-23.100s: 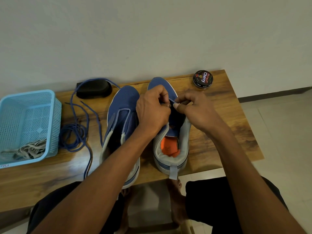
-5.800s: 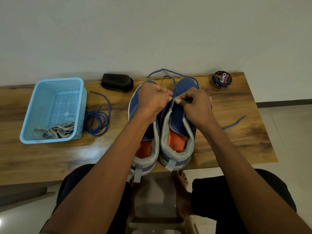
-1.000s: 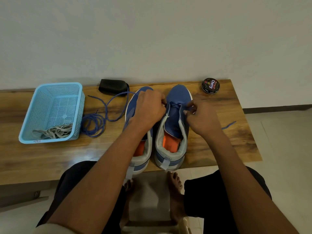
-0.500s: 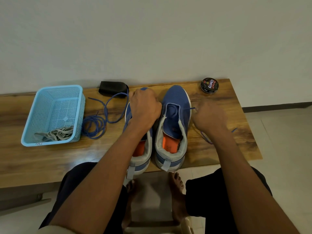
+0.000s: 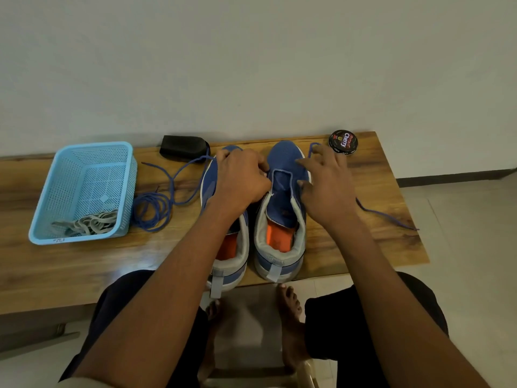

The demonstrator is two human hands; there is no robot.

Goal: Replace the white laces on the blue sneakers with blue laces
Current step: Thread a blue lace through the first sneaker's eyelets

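1. Right now the left hand (image 5: 242, 177), at the centre of the frame, has its fingers curled at the left eyelet edge of the right-hand blue sneaker (image 5: 281, 208); it seems to pinch the blue lace (image 5: 387, 215) there, though the lace inside that grip is hidden.
2. The right hand (image 5: 326, 186) hovers over the sneaker's right eyelet edge with fingers spread and loose, holding nothing.
3. That lace's free end runs from beside the right hand toward the lower right across the worktop (image 5: 363, 247), so the right hand is nearer it, and I judge it should pick it up.
4. A second blue lace (image 5: 152, 210) lies coiled left of centre, just beside the light blue basket (image 5: 127, 163) that holds the white laces (image 5: 89, 224).
5. The other blue sneaker (image 5: 229, 247) sits under the left forearm, apparently unlaced.
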